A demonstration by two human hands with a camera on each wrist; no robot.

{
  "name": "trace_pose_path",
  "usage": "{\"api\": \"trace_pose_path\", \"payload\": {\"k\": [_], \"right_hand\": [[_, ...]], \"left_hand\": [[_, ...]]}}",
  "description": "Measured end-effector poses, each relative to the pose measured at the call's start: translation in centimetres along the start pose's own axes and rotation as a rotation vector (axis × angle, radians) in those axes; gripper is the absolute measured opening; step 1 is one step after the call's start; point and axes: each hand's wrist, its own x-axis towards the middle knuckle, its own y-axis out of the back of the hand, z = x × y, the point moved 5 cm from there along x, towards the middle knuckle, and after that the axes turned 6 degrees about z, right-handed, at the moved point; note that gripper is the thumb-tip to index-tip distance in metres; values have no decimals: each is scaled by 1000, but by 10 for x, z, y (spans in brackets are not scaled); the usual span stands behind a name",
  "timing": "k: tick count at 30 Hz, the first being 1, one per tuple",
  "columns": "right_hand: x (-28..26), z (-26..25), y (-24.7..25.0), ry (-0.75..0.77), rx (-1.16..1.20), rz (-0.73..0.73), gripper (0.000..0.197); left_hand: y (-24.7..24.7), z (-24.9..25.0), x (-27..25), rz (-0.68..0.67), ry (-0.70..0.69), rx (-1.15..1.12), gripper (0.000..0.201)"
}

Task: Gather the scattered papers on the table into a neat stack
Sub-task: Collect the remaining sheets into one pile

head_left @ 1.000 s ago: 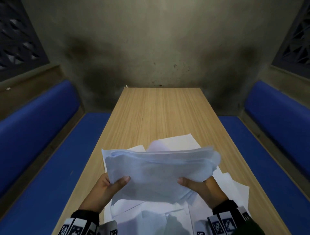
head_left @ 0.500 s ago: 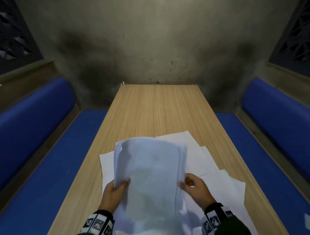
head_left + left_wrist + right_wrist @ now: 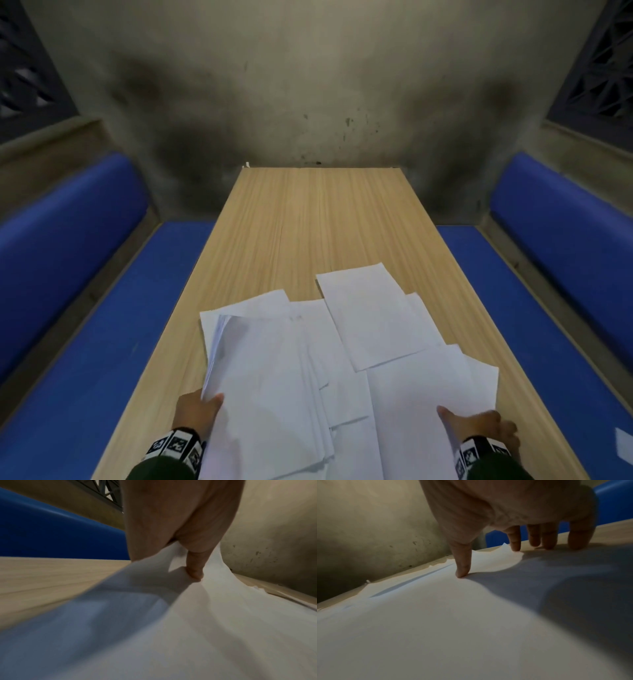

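Head view: white papers [image 3: 342,359] lie fanned across the near half of the wooden tabletop [image 3: 308,219], both hands at the near edge of the spread.

Left hand [image 3: 197,411]: holds the near left corner of a gathered bundle [image 3: 260,377]. In the left wrist view the thumb [image 3: 193,568] presses down on top of the sheets, which curl up around it; the fingers beneath are hidden, so the pinch is a judgement from the lifted edge. The bundle's long axis runs away from the person, tilted slightly left, with its far end fanned.

Right hand [image 3: 479,425]: spread, holding nothing. The right wrist view shows the thumb [image 3: 462,566] and fingertips [image 3: 515,543] resting straight down on the top sheet near its right edge.

Loose sheets: 1 sheet [image 3: 373,315] lies far and to the right of the bundle, skewed, its far corner well forward of both hands. More sheets [image 3: 445,383] overlap under and ahead of the right hand, corners poking out to the right.

Key relation: the ungathered paper lies ahead of and between the hands, but mostly on the right side. The right hand is nearer to it. Judgement: that hand is the one placed to sweep the skewed sheets leftward toward the bundle, whose axis they must be turned to match.
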Motion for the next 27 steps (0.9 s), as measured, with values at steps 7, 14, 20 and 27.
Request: {"api": "trace_pose_path", "payload": {"k": [7, 14, 20, 27], "right_hand": [[-7, -13, 1, 176, 132, -107, 84], [-43, -40, -20, 484, 288, -281, 41], [-35, -40, -9, 459, 350, -242, 35], [-17, -29, -19, 445, 257, -221, 33]], "left_hand": [[-13, 13, -13, -100, -103, -25, 17], [-44, 36, -39, -227, -223, 129, 13], [-33, 33, -39, -170, -226, 84, 37], [-1, 28, -31, -93, -216, 176, 36]]}}
